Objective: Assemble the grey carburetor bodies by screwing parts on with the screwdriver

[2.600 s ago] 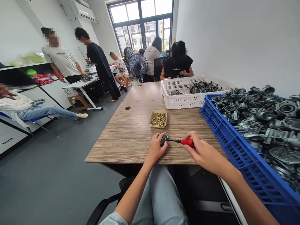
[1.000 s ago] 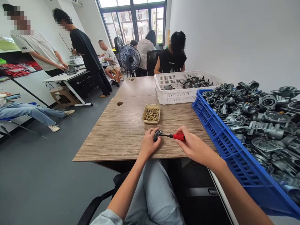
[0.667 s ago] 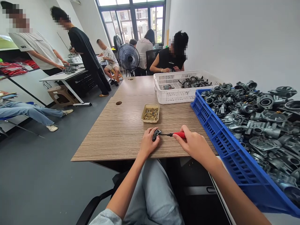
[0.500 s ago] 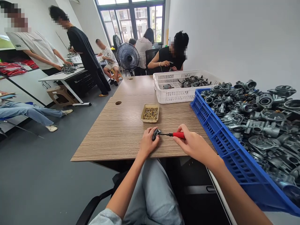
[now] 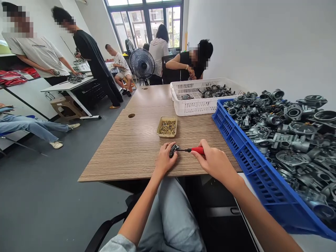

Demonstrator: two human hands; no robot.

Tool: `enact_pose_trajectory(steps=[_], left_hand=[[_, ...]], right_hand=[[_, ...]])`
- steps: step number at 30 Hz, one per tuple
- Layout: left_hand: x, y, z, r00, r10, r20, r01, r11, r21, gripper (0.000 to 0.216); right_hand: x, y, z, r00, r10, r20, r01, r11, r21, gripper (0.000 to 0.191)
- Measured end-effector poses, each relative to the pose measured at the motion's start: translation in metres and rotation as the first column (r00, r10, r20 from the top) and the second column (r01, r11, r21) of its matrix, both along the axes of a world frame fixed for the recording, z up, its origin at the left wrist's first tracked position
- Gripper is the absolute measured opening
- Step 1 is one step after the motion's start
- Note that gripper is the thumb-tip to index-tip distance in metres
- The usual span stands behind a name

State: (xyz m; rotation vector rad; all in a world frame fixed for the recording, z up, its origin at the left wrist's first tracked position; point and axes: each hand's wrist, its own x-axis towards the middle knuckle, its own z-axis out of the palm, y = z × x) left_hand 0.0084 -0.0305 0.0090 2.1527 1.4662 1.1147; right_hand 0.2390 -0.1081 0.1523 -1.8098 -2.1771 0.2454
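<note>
Red-handled screwdriver (image 5: pixel 196 150), clamped in your right hand (image 5: pixel 214 162), lay level, tip pointing left into the metal part (image 5: pixel 172 151) your left hand (image 5: pixel 164 161) gripped.

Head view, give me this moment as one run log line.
left hand: holds small metal part on table | right hand: grips red screwdriver, tip at part | screw tray: beyond

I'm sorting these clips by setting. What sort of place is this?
Likely a small assembly workshop: a blue crate heaped with grey metal castings, a tray of screws, and a screwdriver in the right hand.
</note>
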Motion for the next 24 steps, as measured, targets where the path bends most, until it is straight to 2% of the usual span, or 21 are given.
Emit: enact_pose_trajectory(steps=[3, 5, 10, 13, 16, 21, 24], left_hand=[[0.0, 0.0, 0.0, 1.0, -0.004, 0.006, 0.004, 1.0, 0.004, 0.048], [0.0, 0.0, 0.0, 1.0, -0.005, 0.01, 0.005, 1.0, 0.003, 0.048], [0.0, 0.0, 0.001, 1.0, -0.005, 0.007, 0.005, 1.0, 0.006, 0.049], [0.0, -0.001, 0.002, 1.0, -0.003, -0.001, 0.003, 1.0, 0.012, 0.049], [0.0, -0.001, 0.002, 1.0, 0.007, -0.007, -0.007, 1.0, 0.014, 0.048], [0.0, -0.001, 0.001, 1.0, 0.008, -0.003, -0.008, 1.0, 0.016, 0.047], [0.0, 0.0, 0.0, 1.0, 0.006, 0.002, -0.006, 1.0, 0.016, 0.047]], right_hand=[[0.0, 0.0, 0.0, 0.999, -0.029, 0.021, 0.029, 0.999, 0.014, 0.026], [0.002, -0.001, 0.001, 1.0, -0.01, -0.029, 0.01, 1.0, 0.007, 0.025], [0.009, -0.003, 0.004, 0.946, 0.159, -0.282, -0.172, 0.985, -0.022, 0.016], [0.012, -0.004, 0.005, 0.925, 0.213, -0.313, -0.229, 0.973, -0.017, 0.015], [0.01, -0.002, 0.003, 0.95, 0.187, -0.25, -0.193, 0.981, -0.001, 0.011], [-0.001, 0.002, -0.002, 1.0, 0.004, 0.008, -0.005, 0.999, 0.035, 0.025], [-0.004, 0.002, -0.002, 0.996, -0.05, 0.067, 0.047, 0.998, 0.046, 0.029]])
